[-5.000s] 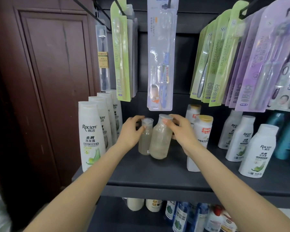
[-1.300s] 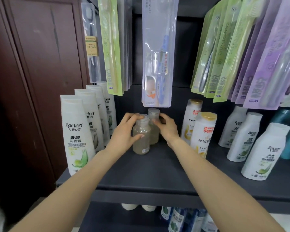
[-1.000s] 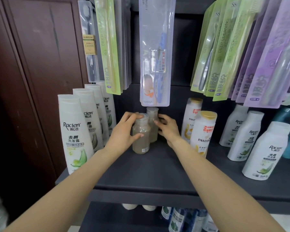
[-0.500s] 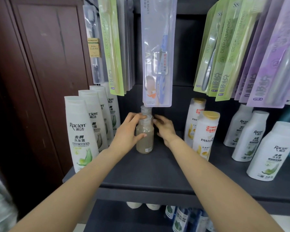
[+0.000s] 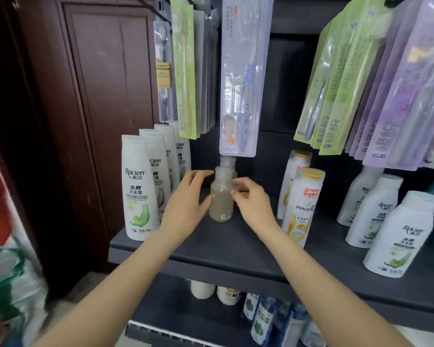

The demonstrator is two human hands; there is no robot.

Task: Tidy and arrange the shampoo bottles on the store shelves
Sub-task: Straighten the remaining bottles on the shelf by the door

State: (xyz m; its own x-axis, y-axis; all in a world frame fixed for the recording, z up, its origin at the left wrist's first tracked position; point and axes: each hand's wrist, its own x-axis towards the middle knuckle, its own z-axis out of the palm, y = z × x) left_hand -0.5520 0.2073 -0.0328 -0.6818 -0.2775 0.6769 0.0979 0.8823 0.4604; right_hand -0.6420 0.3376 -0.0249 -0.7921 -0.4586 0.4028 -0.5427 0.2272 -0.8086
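Beside brown door (image 5: 105, 96), dark shelf (image 5: 236, 246)

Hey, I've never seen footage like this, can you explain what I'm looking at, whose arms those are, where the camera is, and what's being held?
No machine here: the camera sits on a person's head, looking down at their own arms. They face a dark store shelf. The left hand and right hand flank a small clear bottle of cloudy liquid; whether either truly grips it is unclear. A second clear bottle stands right behind. White Raclen bottles line the left, Pantene bottles the right. Packaged toothbrushes hang above.
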